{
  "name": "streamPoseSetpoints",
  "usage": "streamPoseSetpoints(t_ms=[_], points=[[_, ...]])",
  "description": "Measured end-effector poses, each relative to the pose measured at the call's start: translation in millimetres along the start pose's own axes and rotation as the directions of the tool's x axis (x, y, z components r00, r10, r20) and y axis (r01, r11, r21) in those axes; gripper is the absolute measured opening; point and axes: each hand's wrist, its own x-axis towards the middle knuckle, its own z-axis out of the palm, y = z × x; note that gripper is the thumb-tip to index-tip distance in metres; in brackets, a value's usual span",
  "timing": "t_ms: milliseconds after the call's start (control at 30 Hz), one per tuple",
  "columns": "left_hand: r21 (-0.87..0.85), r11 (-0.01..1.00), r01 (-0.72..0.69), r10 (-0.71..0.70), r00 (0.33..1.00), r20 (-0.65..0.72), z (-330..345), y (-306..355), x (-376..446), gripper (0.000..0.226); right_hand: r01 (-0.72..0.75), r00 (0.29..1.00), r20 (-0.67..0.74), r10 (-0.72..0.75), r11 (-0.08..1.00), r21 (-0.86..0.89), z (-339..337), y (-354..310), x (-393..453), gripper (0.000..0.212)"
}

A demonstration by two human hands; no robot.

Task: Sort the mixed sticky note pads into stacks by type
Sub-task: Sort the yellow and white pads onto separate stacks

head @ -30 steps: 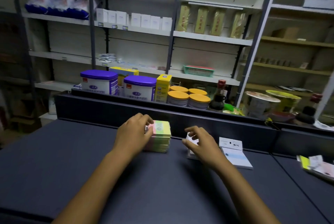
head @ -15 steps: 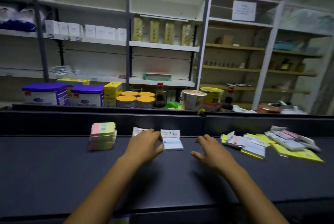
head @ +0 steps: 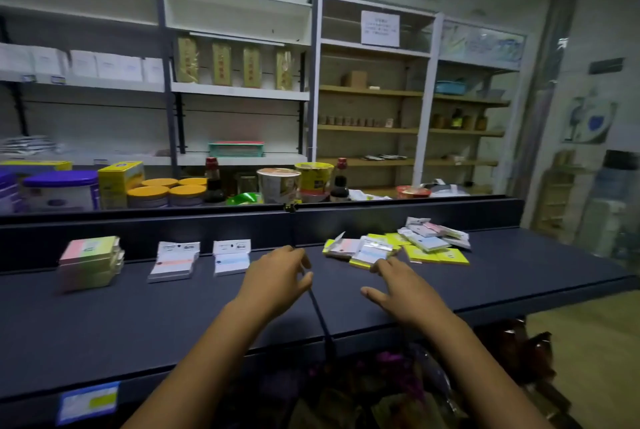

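With my right hand (head: 398,286) spread and reaching for the mixed pile (head: 398,243) on the bench (head: 138,317), left hand (head: 277,272) loosely curled and empty, I risk snagging several overlapping wrapped pads together and misplacing a type.

Two hands over a dark bench

The left hand (head: 273,276) and right hand (head: 403,293) hold nothing; three neat stacks (one pink-and-green stack (head: 90,262)) sit left, a messy pile of pads (head: 398,245) sits right.
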Motion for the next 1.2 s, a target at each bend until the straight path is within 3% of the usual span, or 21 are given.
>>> streamPoseSetpoints(t_ms=[367, 733, 1200], points=[[-0.074, 0.995, -0.065, 0.066, 0.998, 0.008, 42.7, 74.0, 58.1, 0.021, -0.123, 0.992, -0.033, 0.123, 0.992, 0.012, -23.5, 85.4, -4.4, 0.052], [-0.113, 0.986, -0.119, 0.122, 0.992, 0.015, 105.8, 95.9, 148.4, 0.024, -0.188, 0.981, -0.053, 0.187, 0.982, -0.013, -21.2, 161.6, 54.3, 0.048], [-0.116, 0.989, -0.088, 0.103, 0.986, 0.135, 171.4, 140.7, 229.7, 0.026, -0.254, 0.964, -0.077, 0.254, 0.967, 0.008, -24.6, 243.1, 94.1, 0.046]])
